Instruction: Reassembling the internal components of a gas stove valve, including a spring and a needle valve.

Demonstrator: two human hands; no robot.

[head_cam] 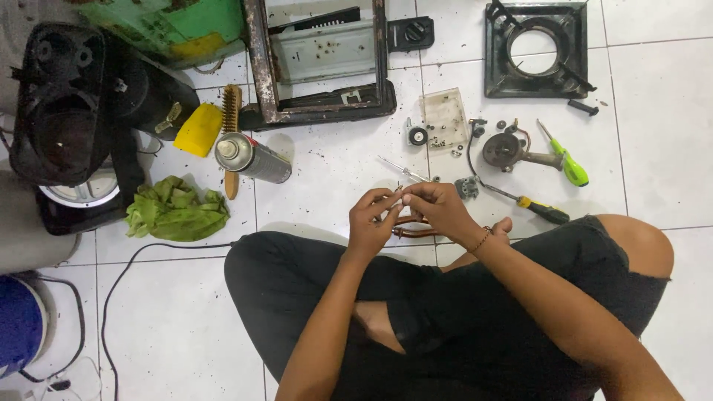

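A black speaker (63,104) stands far left of the spray can (252,157), with a crumpled green rag (177,210) below and left of the can and a yellow sponge (198,130) and a brush (231,137) just beside it. The rusty metal frame (319,104) lies above and right of the can. Further right, the left hand (373,223) and right hand (438,208) meet fingertip to fingertip, pinching a small part too tiny to make out, above a copper tube (412,226) lying under them. Right again lie a yellow-handled screwdriver (538,210), a green-handled screwdriver (568,162) and the black burner stand (536,50).
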